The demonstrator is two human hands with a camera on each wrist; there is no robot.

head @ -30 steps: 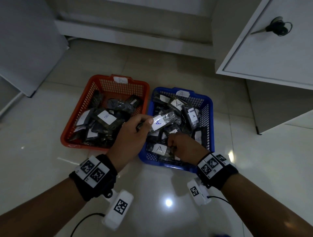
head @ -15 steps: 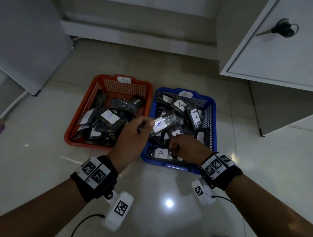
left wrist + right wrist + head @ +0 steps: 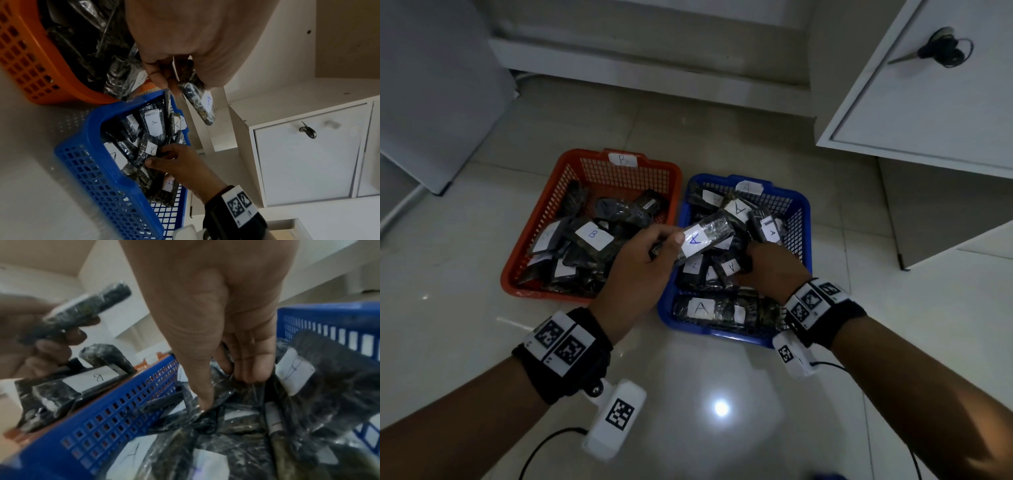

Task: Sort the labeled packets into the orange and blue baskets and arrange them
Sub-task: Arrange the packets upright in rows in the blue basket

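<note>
Head view: a white cabinet (image 3: 928, 99) with a key in its door stands at the upper right, above a glossy tiled floor (image 3: 448, 274). Two mesh baskets sit side by side on the floor, touching or nearly so. The orange basket (image 3: 544, 219), tagged "B" on its far rim, lies to the left and holds dark plastic-wrapped packets; one packet with a "B" label (image 3: 594, 234) lies near its centre. The blue basket (image 3: 799, 219), tagged "A" on its far rim, lies to the right and holds a pile of packets labeled "A"; one of these (image 3: 702, 308) lies flat along the near wall.

The left hand (image 3: 640, 274) grasps one packet labeled "A" (image 3: 705, 236), thumb on the white label, fingers curled beneath. The packet is held raised over the near left part of the blue basket, clear of the pile.

The right hand (image 3: 774, 270) reaches down into the blue basket. In the right wrist view, its thumb and fingertips (image 3: 255, 371) pinch the clear wrapping of a packet in the pile (image 3: 236, 405).
</note>
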